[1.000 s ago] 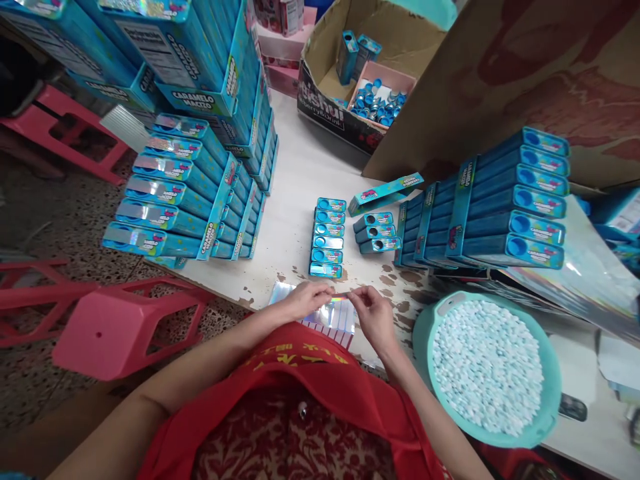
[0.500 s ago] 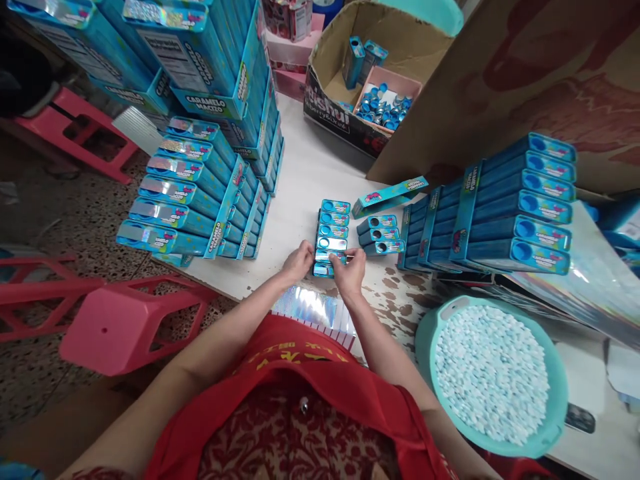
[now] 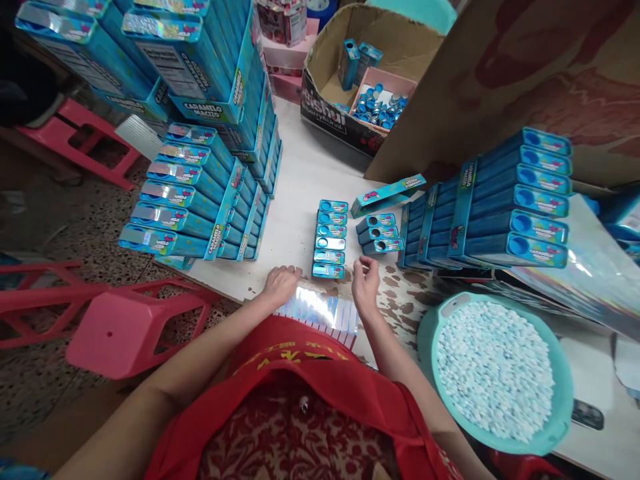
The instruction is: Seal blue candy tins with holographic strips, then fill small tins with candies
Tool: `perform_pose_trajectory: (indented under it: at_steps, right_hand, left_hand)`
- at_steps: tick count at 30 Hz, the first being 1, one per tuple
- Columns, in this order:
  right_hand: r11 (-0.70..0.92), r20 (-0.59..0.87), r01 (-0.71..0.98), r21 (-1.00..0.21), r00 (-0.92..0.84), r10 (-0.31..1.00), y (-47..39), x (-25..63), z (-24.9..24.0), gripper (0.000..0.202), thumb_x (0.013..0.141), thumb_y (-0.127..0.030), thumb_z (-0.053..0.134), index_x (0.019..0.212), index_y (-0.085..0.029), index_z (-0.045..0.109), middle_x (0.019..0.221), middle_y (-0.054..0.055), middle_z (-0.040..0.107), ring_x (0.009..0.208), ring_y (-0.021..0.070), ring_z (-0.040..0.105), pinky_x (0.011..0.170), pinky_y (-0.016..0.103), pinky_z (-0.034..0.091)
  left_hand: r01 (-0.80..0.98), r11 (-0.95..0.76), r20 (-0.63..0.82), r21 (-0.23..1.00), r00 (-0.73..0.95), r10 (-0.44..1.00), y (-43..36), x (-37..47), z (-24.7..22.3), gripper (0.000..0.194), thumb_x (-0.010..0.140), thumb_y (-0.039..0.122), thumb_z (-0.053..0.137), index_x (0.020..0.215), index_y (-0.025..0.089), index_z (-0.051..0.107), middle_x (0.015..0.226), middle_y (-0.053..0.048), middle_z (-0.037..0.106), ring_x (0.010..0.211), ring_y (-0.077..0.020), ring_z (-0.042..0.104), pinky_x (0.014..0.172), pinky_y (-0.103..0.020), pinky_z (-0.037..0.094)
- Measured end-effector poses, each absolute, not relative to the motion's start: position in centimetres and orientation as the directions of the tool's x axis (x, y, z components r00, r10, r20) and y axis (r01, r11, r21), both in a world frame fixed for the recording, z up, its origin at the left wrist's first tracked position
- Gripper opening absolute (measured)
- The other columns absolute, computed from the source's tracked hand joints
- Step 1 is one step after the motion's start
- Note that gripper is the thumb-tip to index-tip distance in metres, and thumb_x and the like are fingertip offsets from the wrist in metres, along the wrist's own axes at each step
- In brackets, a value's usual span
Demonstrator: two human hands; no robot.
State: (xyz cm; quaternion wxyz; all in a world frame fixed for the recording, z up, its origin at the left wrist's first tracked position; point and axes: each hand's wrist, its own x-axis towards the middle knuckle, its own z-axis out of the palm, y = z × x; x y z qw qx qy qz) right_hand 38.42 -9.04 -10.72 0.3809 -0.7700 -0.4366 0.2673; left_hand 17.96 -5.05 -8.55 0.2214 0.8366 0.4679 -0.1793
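Observation:
A row of several blue tins [image 3: 331,231] stands on the white table in front of me, silvery labels on the nearest ones. My left hand [image 3: 283,283] is left of the row's near end, fingers curled down at the corner of a shiny holographic sticker sheet [image 3: 320,308]. What its fingertips hold, if anything, is hidden. My right hand [image 3: 366,281] hovers just right of the row, fingers loosely bent, thumb apart, nothing visible in it. Beyond it stand three tins with dark open holes [image 3: 379,233], beside a blue cardboard sleeve [image 3: 389,195].
Sleeved tins [image 3: 520,200] stack up on the right, more labelled tins [image 3: 173,197] on the left. A turquoise tub [image 3: 429,333] of pale candies sits at right. At the back, a cardboard box [image 3: 325,120] holds a pink tray of blue caps. A red stool [image 3: 105,333] stands at left.
Both hands have come off the near tins of the row. My left hand went left and toward me to the sticker sheet; my right hand drew back to the right.

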Motion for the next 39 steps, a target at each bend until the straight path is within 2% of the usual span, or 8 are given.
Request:
perform_pose_trajectory:
  at_steps: [5, 8, 11, 18, 27, 32, 35, 39]
  right_hand:
    - [-0.359, -0.266, 0.744, -0.563, 0.247, 0.932, -15.5, 39.3, -12.4, 0.026, 0.078, -0.045, 0.058, 0.072, -0.021, 0.062, 0.070, 0.005, 0.062, 0.070, 0.0206, 0.056, 0.064, 0.031, 0.038]
    - [-0.328, -0.360, 0.725, -0.606, 0.117, 0.925, -16.8, 39.5, -12.8, 0.027, 0.080, -0.042, 0.056, 0.063, -0.021, 0.061, 0.061, 0.000, 0.058, 0.058, 0.0157, 0.053, 0.056, 0.026, 0.035]
    - [-0.263, -0.273, 0.744, -0.614, 0.113, 0.955, -16.6, 39.3, -12.2, 0.026, 0.085, -0.036, 0.052, 0.067, -0.021, 0.064, 0.067, 0.001, 0.060, 0.064, 0.0159, 0.054, 0.058, 0.026, 0.035]
    - [0.066, 0.028, 0.930, -0.361, -0.060, 0.998, -17.5, 37.4, -11.3, 0.021, 0.089, -0.027, 0.053, 0.106, -0.024, 0.066, 0.083, 0.007, 0.061, 0.079, 0.0215, 0.047, 0.069, 0.034, 0.034]
    - [0.054, 0.022, 0.879, -0.474, -0.050, 0.999, -18.7, 37.9, -11.2, 0.013, 0.088, -0.025, 0.053, 0.086, -0.022, 0.065, 0.098, 0.009, 0.059, 0.088, 0.0222, 0.048, 0.075, 0.034, 0.041]
    - [-0.016, -0.068, 0.796, -0.606, -0.032, 0.997, -17.9, 38.0, -9.1, 0.019, 0.090, -0.029, 0.048, 0.076, -0.022, 0.059, 0.075, 0.005, 0.061, 0.076, 0.0204, 0.053, 0.070, 0.032, 0.042]
    - [-0.125, -0.116, 0.692, -0.711, 0.060, 0.991, -17.1, 38.4, -6.7, 0.022, 0.089, -0.036, 0.050, 0.074, -0.022, 0.056, 0.070, 0.003, 0.061, 0.070, 0.0177, 0.055, 0.067, 0.030, 0.042]
    - [-0.292, -0.219, 0.437, -0.851, 0.210, 0.953, -15.7, 39.0, -4.0, 0.024, 0.083, -0.042, 0.057, 0.072, -0.021, 0.054, 0.065, -0.001, 0.059, 0.061, 0.0140, 0.054, 0.063, 0.027, 0.043]
  left_hand:
    - [0.718, -0.481, -0.432, 0.503, 0.691, 0.579, -8.4, 19.3, -9.2, 0.026, 0.088, 0.017, 0.042, 0.105, 0.018, 0.061, 0.106, -0.010, 0.061, 0.104, -0.0228, 0.053, 0.092, -0.034, 0.038]
    - [0.659, -0.494, -0.393, 0.567, 0.744, 0.541, -8.8, 21.2, -9.9, 0.029, 0.088, 0.026, 0.047, 0.116, 0.023, 0.057, 0.114, -0.008, 0.061, 0.111, -0.0224, 0.051, 0.097, -0.036, 0.034]
    - [0.692, -0.440, -0.453, 0.572, 0.714, 0.534, -8.2, 22.2, -10.5, 0.024, 0.090, 0.028, 0.043, 0.104, 0.023, 0.063, 0.104, -0.006, 0.066, 0.102, -0.0204, 0.057, 0.093, -0.034, 0.036]
    - [0.791, -0.283, -0.542, 0.543, 0.587, 0.601, -7.1, 22.5, -10.5, 0.031, 0.090, 0.030, 0.039, 0.091, 0.019, 0.068, 0.090, -0.006, 0.071, 0.086, -0.0206, 0.063, 0.078, -0.028, 0.043]
    - [0.815, -0.216, -0.578, 0.538, 0.544, 0.608, -6.7, 22.8, -10.7, 0.030, 0.087, 0.031, 0.041, 0.083, 0.021, 0.070, 0.083, -0.004, 0.071, 0.081, -0.0196, 0.063, 0.073, -0.026, 0.043]
    - [0.831, -0.221, -0.588, 0.510, 0.525, 0.616, -7.0, 22.9, -10.7, 0.030, 0.089, 0.028, 0.040, 0.087, 0.019, 0.069, 0.089, -0.006, 0.071, 0.088, -0.0217, 0.063, 0.079, -0.029, 0.043]
    - [0.730, -0.175, -0.491, 0.661, 0.596, 0.635, -7.3, 22.8, -9.6, 0.031, 0.091, 0.030, 0.039, 0.094, 0.018, 0.067, 0.099, -0.007, 0.069, 0.097, -0.0207, 0.061, 0.088, -0.030, 0.042]
    - [0.377, 0.132, -0.386, 0.917, 0.752, 0.534, -7.9, 22.8, -7.4, 0.032, 0.088, 0.038, 0.046, 0.109, 0.019, 0.059, 0.109, -0.005, 0.065, 0.097, -0.0161, 0.060, 0.083, -0.026, 0.045]
